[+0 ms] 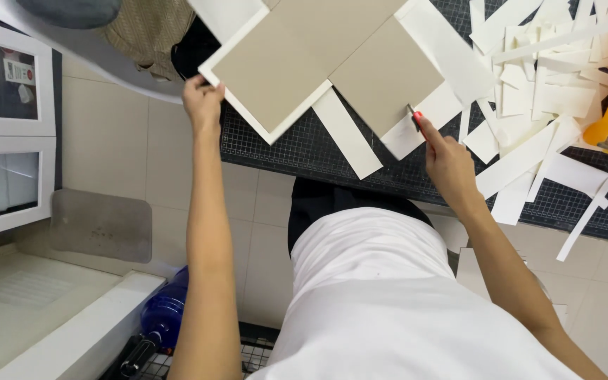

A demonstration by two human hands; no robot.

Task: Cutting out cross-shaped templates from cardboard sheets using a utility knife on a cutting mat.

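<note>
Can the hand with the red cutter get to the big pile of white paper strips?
Probably yes. The right hand holds the red cutter at the grey board's edge, and the white strips lie just beside it on the cutting mat, with nothing between. It would need to let go of the cutter first.

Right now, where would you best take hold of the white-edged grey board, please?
Probably at its left corner, from the left side: the grey board overhangs the cutting mat there, where the left hand pinches it, clear of the right hand's knife.
</note>
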